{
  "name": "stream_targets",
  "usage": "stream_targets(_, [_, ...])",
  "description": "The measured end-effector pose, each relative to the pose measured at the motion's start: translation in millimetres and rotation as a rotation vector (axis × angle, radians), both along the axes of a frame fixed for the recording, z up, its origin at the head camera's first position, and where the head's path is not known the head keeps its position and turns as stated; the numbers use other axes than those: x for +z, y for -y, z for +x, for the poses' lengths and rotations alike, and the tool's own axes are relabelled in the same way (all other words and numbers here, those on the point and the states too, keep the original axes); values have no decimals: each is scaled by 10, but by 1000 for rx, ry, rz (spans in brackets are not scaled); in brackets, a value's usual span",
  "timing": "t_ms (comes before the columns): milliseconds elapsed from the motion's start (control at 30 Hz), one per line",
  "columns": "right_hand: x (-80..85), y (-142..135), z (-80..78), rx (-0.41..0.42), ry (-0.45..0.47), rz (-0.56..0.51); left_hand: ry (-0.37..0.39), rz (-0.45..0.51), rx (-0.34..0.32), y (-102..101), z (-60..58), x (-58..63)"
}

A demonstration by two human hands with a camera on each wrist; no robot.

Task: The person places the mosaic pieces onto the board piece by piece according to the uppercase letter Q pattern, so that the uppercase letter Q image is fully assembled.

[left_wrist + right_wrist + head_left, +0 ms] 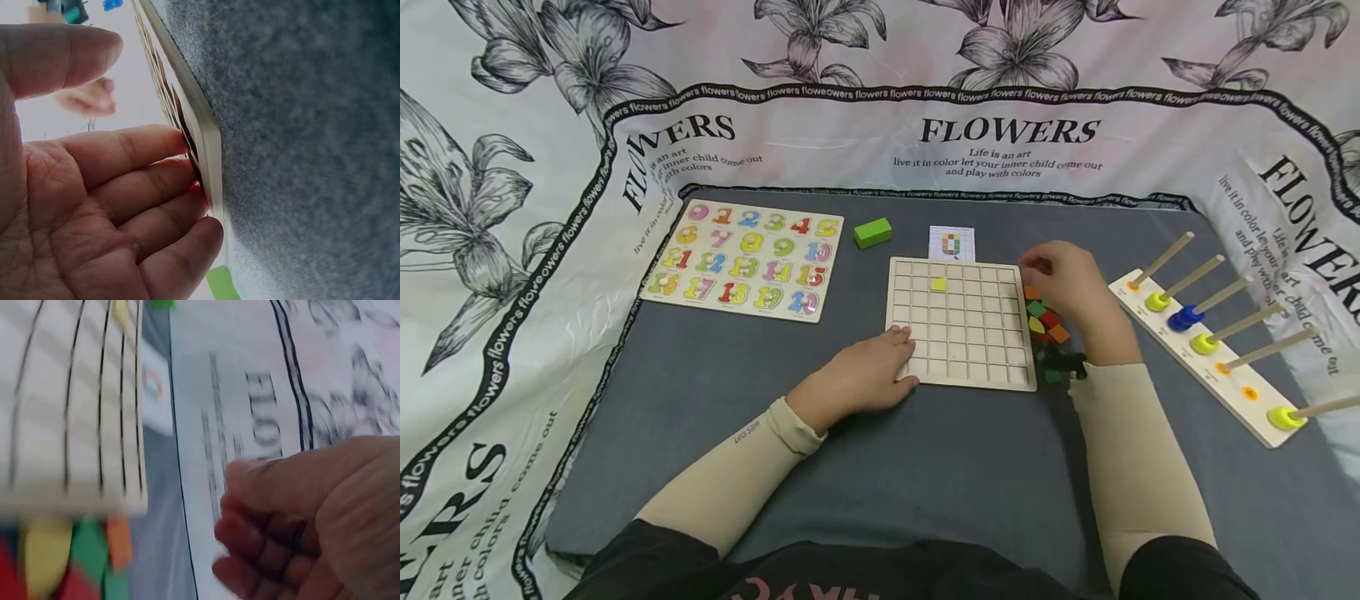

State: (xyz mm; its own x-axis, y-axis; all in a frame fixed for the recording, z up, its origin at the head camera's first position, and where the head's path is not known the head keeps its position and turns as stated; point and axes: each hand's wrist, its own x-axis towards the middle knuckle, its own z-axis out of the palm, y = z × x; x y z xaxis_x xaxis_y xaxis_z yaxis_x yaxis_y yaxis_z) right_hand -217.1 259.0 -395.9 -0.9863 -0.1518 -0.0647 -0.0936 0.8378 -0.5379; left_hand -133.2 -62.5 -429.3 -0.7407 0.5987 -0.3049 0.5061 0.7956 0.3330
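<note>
My left hand rests with straight fingers on the left edge of a wooden grid board. The left wrist view shows its fingertips along the raised rim. One yellow square tile lies in a cell near the board's top. My right hand hovers by the board's upper right corner, above a pile of coloured tiles. In the right wrist view its thumb and fingers are curled together; no tile shows, but the inner fingertips are hidden. A small pattern card lies behind the board.
At left lies a number puzzle board, with a green block beside it. On the right a white base with wooden pegs carries yellow and blue rings. Flower-printed cloth hangs around the grey table.
</note>
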Motion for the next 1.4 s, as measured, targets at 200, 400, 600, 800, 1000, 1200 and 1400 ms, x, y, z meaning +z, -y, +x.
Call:
stream_targets(200, [-170, -421, 311, -117, 136, 124, 3, -1, 3, -3, 12, -16])
stream_targets(400, [-347, -531, 477, -167, 201, 116, -1, 8, 3, -2, 12, -24])
stream_targets(600, [-446, -471, 518, -212, 178, 57, 2, 11, 2, 1, 15, -22])
stream_targets(800, [-481, -412, 509, -230, 151, 41, 6, 12, 4, -4, 18, -4])
stream_targets(1000, [-486, -399, 512, -248, 139, 47, 0, 9, 3, -8, 19, -8])
stream_targets(1200, [-471, -373, 538, -270, 129, 27, -1, 9, 2, -12, 21, -15])
stream_targets(1400, [-444, -347, 565, -281, 100, -5, -1, 13, 2, -12, 23, -7])
